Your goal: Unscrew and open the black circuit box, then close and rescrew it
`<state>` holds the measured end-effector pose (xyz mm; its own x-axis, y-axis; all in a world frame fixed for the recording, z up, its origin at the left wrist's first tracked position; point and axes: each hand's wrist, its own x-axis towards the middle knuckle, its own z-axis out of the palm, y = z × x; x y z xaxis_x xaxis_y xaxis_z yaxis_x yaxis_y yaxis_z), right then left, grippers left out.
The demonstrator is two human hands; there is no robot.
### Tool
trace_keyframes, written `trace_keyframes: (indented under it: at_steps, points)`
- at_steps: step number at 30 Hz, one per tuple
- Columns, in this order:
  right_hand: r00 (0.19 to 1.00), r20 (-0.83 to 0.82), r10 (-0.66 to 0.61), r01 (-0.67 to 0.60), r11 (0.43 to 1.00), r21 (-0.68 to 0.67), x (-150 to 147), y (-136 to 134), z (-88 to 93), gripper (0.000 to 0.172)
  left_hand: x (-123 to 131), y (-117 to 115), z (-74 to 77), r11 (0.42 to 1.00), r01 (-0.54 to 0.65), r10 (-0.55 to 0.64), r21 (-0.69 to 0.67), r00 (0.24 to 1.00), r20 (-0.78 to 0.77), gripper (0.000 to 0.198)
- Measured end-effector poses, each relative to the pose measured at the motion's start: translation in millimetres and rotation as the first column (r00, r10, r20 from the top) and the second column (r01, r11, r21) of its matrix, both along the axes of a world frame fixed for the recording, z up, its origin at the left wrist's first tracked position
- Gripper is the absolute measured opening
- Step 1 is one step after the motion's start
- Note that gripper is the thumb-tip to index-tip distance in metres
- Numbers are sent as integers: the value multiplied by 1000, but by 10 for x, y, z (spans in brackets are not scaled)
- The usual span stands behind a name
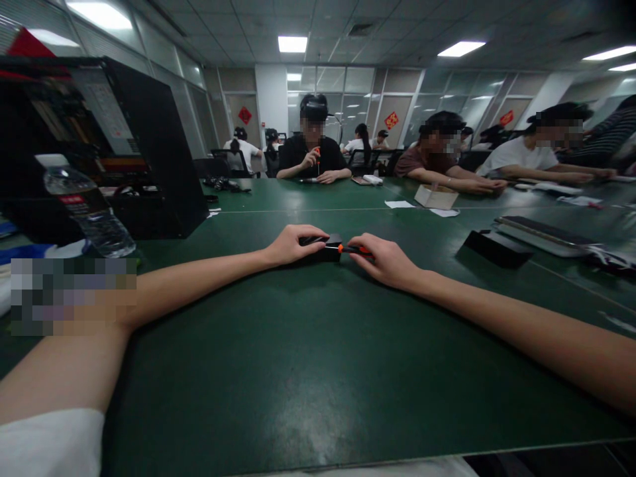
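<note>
A small black box-like object (328, 248) lies on the green table (308, 371) in front of me. My left hand (291, 244) rests on its left end, fingers curled over it. My right hand (385, 260) is closed round a small orange and black screwdriver (350, 250), whose tip points left at the black object's right side. Both forearms stretch out across the table.
A water bottle (87, 209) and an open black case (144, 152) stand at the left. A flat black piece (497, 248) and a long grey device (541, 235) lie at the right. Several people sit across the table, with a small cardboard box (436, 196) and papers.
</note>
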<state>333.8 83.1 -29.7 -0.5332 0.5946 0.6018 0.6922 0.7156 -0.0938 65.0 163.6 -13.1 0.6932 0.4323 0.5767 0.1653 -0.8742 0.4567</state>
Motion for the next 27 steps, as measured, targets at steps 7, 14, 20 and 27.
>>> trace_keyframes:
  at_steps: [7,14,20,27]
  points:
    - [999,-6,54,-54,998,-35,-7,16,0,22,-7,13,-9,1000,0,0,24,1000,16,30]
    - [997,-41,63,-65,997,-52,47,41,-13,23,9,-7,3,999,8,-9,36,1000,22,29]
    - [992,-52,115,-117,992,-42,-9,40,-4,24,4,4,-5,999,5,-5,48,1000,2,30]
    - [993,-15,118,-119,991,-65,-38,28,-21,28,-4,39,-27,997,10,-11,74,1000,13,30]
